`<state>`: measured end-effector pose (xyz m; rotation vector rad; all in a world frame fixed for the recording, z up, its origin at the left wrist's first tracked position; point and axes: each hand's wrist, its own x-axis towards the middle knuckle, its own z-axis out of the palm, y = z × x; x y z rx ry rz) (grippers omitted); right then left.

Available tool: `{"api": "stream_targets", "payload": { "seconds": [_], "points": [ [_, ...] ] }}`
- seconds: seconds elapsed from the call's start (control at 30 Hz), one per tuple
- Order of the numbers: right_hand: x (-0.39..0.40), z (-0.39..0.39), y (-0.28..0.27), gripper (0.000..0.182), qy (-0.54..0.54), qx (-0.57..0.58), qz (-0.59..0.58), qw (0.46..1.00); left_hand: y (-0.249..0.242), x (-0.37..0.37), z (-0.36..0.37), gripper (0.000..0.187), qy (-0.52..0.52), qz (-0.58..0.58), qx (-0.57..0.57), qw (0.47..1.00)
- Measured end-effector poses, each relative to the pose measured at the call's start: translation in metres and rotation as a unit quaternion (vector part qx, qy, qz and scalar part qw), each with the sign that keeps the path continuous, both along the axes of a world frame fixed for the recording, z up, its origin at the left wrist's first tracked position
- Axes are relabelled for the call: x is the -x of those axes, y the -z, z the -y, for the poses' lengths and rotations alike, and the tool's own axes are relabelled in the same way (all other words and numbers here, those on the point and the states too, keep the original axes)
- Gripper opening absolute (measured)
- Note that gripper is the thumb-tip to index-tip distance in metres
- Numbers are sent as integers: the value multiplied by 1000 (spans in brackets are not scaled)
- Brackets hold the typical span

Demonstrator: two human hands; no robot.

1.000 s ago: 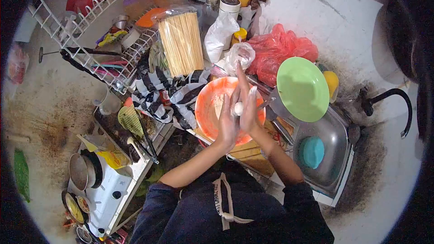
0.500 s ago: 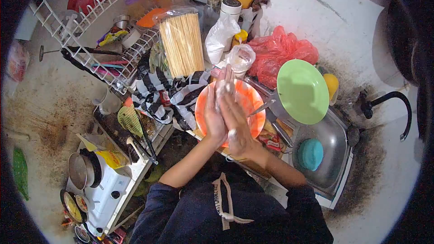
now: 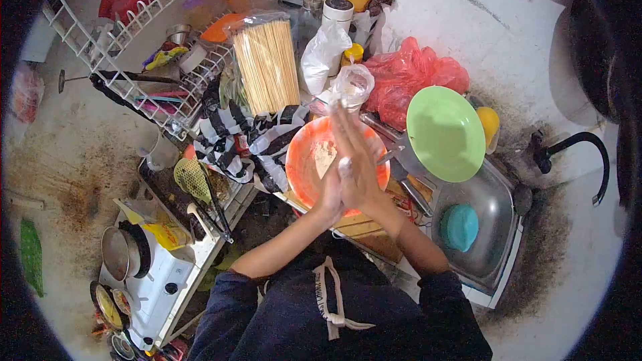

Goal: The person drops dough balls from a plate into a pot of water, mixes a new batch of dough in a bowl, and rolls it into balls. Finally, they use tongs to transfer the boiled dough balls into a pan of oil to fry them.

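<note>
My right hand and my left hand are pressed palm to palm above an orange-and-white bowl. The right fingers are stretched out straight and together. Most of the left fingers are hidden behind them. White, doughy residue sticks to the thumb area. Whether anything lies between the palms is hidden. Inside the bowl, a pale crumbly dough-like mass shows to the left of my fingers. A metal utensil handle rests at the bowl's right rim.
A green plate leans beside the sink, which holds a turquoise round item. Behind the bowl are a pack of skewers, an open plastic bag and a red bag. A stove stands at left.
My hands have slid against each other: the left has dropped lower behind the right. More of the bowl's inside and the pale mass now show. The view has shifted slightly.
</note>
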<state>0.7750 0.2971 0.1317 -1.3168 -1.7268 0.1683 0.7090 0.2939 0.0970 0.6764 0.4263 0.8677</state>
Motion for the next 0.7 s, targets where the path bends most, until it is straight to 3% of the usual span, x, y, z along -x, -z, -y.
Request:
{"api": "stream_targets", "payload": {
  "seconds": [0.03, 0.13, 0.2, 0.27, 0.33, 0.4, 0.47, 0.53, 0.6, 0.7],
  "points": [
    [7, 3, 0, 70, -43, -2, -17, 999, 3, -4, -8, 53, 60, 165, -92, 980],
    [12, 11, 6, 70, -124, -6, -54, 991, 4, -2, -6, 53, 28, 109, -47, 992],
    [1, 12, 20, 70, -42, 8, 134, 990, -6, 3, -5, 53, -10, 54, -3, 998],
    [-6, 6, 10, 70, -24, 19, 104, 994, -10, 5, -2, 53, -47, 0, 43, 998],
    [-3, -1, -1, 68, 3, 25, -58, 998, -4, 1, 5, 53, -33, -52, 68, 996],
    [6, 6, 3, 68, -45, 33, -67, 996, -3, 3, 5, 51, -3, -22, -31, 999],
    [13, 14, 11, 69, -143, 50, -82, 985, -12, 5, -5, 53, -30, 29, -15, 999],
    [4, 10, 17, 71, -131, 47, -35, 990, -23, 8, -16, 57, -93, 135, 13, 986],
    [-3, -1, 15, 71, -60, 20, -196, 979, -20, 2, -6, 56, -90, 134, 13, 987],
    [3, 3, 6, 66, -105, 6, -208, 973, -27, -2, 5, 54, -90, -47, 16, 995]
  ]
}}
